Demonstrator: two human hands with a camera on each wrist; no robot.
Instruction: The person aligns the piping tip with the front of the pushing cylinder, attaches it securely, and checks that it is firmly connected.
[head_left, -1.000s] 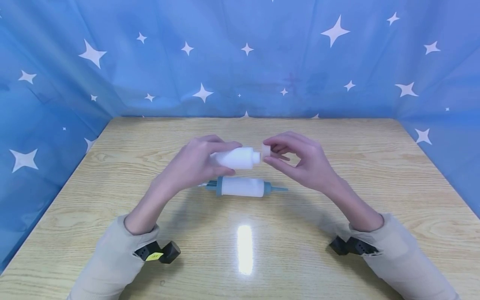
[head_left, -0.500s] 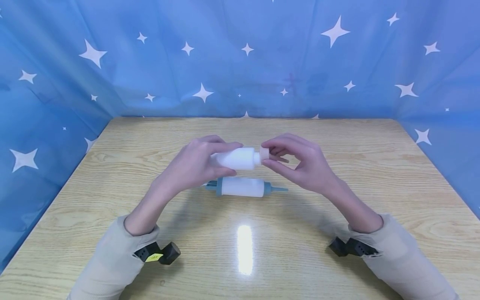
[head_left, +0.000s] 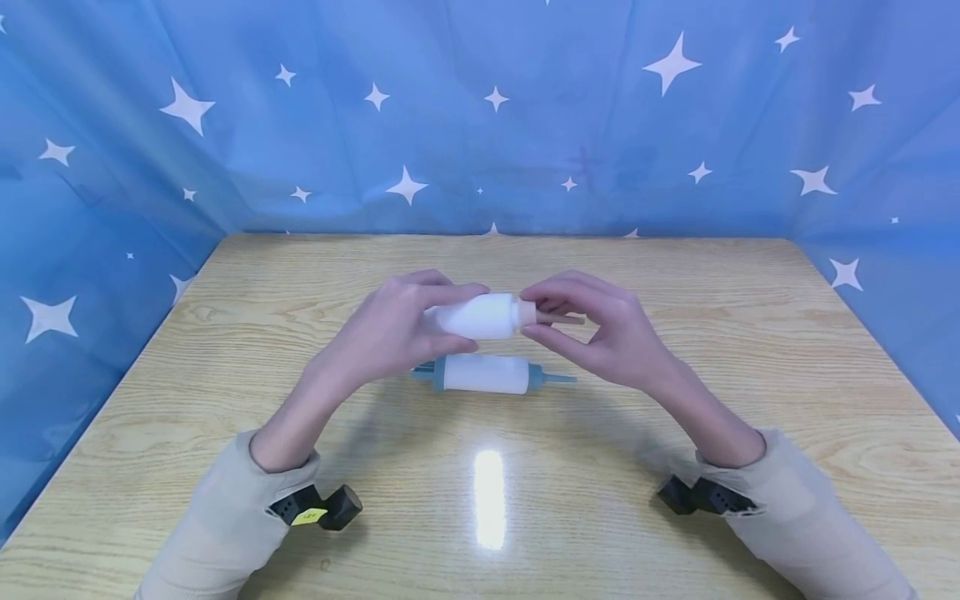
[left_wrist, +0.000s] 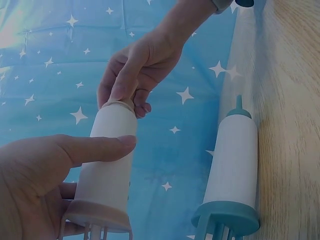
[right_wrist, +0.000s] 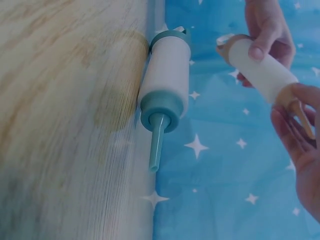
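Observation:
My left hand (head_left: 397, 327) grips a white bottle (head_left: 474, 317) above the table, lying sideways, thumb and fingers around its body. At its mouth, my right hand (head_left: 611, 327) pinches a beige nozzle cap (head_left: 527, 313) between thumb and fingers. The cap sits over the bottle's neck, and its thin spout points right; whether it is tight I cannot tell. In the left wrist view the held bottle (left_wrist: 109, 170) has a beige pronged base (left_wrist: 97, 215). Below both hands, a similar white bottle (head_left: 486, 374) with teal ends and a teal spout (head_left: 558, 379) lies on the table.
The wooden table (head_left: 637, 533) ends at a blue curtain (head_left: 450, 150) with white stars behind and at the sides. A bright light reflection lies on the wood in front. Black cameras (head_left: 341, 506) are strapped at both wrists.
My right hand has moved slightly left, bringing the cap from just off the bottle's mouth onto its neck. The left hand has shifted slightly right with the bottle. The teal-ended bottle stays put.

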